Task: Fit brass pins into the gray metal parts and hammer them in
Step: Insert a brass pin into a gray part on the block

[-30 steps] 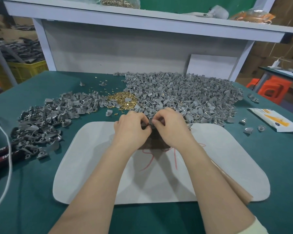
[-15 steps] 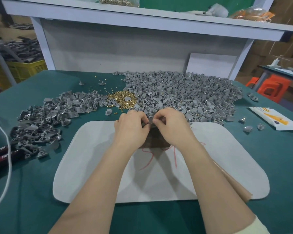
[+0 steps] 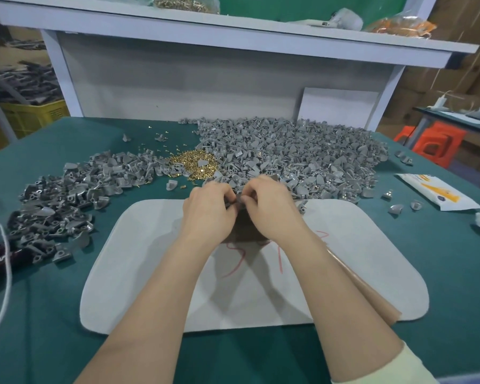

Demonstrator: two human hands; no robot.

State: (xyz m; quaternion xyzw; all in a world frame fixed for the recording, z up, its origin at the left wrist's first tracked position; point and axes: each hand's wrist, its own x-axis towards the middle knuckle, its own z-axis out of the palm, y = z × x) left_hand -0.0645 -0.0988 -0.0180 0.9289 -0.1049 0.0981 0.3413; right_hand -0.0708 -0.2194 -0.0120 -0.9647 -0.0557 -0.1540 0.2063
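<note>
Part [image 3: 235, 202] — gray — pinched between left hand [image 3: 209, 210] and right hand [image 3: 272, 207].

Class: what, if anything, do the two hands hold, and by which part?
Left hand and right hand together pinch one small gray metal part between fingertips; where on it the grip falls is hidden by the fingers.
</note>
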